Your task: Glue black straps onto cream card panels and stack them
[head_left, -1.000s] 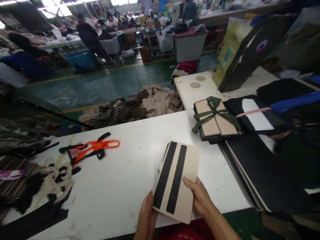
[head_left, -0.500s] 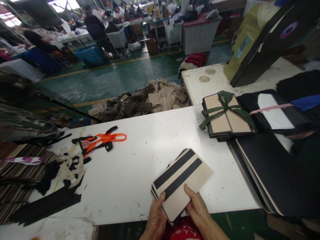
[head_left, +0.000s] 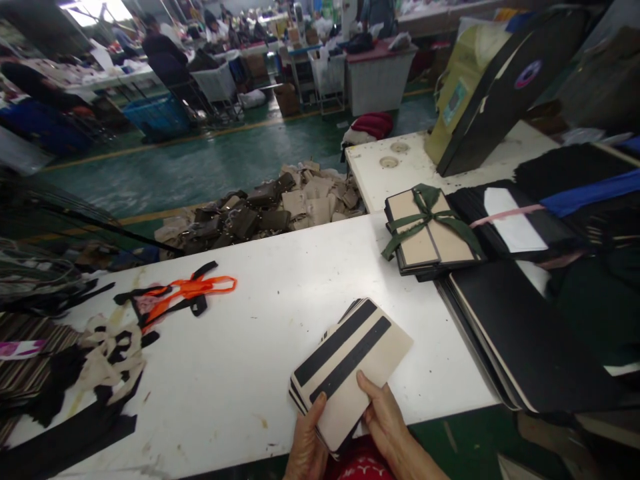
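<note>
A stack of beige panels (head_left: 376, 360), its top one marked with two black strips, is held tilted over the front edge of the white table (head_left: 240, 353). My left hand (head_left: 309, 437) grips the near left edge, thumb lying on the top panel. On the near right side my right hand (head_left: 383, 413) is closed round the stack, its thumb also on top. The fingers of both hands are hidden beneath. Behind the stack, several panel edges fan out unevenly.
To the right sit a bundle of beige panels tied with green ribbon (head_left: 431, 227) and large black sheets (head_left: 525, 333). Orange and black straps (head_left: 190, 290) and beige cloth strips (head_left: 113, 353) lie left. A yellow-and-black machine (head_left: 475, 100) stands behind. Beige and dark pieces (head_left: 280, 203) are heaped beyond the table.
The view has turned slightly to the right, so the surroundings appear shifted left. Both hands keep the same hold on the panel stack.
</note>
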`<state>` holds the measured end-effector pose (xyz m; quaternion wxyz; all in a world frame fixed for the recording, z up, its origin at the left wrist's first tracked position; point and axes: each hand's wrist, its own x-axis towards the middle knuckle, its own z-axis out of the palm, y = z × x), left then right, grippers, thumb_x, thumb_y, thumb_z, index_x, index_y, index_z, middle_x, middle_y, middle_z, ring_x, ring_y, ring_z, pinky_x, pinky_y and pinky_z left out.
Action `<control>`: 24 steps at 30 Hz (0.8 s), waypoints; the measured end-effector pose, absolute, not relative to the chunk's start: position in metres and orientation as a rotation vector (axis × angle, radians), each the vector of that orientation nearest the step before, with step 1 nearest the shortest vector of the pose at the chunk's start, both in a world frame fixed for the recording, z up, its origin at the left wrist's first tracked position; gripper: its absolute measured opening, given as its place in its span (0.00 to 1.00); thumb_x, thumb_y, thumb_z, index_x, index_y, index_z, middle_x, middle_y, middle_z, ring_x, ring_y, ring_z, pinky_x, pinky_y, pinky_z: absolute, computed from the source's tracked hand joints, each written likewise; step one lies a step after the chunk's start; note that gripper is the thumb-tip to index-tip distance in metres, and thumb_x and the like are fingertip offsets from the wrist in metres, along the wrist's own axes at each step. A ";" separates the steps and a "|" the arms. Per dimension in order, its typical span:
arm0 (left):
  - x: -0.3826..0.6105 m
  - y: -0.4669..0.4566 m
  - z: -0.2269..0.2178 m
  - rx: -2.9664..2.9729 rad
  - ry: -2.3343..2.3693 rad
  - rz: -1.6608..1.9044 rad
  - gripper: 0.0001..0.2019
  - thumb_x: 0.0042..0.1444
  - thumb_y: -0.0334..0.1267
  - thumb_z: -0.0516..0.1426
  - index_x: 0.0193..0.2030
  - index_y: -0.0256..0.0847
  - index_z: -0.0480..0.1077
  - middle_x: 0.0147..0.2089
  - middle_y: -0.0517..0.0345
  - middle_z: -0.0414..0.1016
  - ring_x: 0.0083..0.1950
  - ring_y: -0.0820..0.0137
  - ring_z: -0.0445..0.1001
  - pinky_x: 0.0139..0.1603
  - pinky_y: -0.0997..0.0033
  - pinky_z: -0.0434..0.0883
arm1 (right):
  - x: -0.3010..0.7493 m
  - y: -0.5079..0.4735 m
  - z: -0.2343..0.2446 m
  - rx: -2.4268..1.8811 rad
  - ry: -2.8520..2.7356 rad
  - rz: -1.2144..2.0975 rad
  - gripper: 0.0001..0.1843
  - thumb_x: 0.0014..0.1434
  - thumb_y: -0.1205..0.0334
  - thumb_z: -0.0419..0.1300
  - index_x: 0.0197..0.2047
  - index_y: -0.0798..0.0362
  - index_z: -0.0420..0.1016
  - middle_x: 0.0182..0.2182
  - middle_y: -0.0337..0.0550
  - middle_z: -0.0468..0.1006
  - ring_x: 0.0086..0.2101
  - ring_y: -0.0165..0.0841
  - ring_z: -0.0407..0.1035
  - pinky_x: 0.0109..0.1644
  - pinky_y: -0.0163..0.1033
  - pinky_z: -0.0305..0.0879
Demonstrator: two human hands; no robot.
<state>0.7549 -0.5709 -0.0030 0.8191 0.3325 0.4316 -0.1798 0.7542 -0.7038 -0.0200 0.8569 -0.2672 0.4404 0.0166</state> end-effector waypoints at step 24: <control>0.769 -0.508 0.014 0.868 1.053 -0.532 0.36 0.45 0.28 0.70 0.62 0.40 0.67 0.47 0.44 0.83 0.46 0.47 0.82 0.48 0.50 0.80 | 0.781 -0.854 -0.016 -1.463 0.880 0.226 0.28 0.53 0.31 0.61 0.36 0.51 0.75 0.34 0.45 0.82 0.38 0.38 0.76 0.42 0.41 0.70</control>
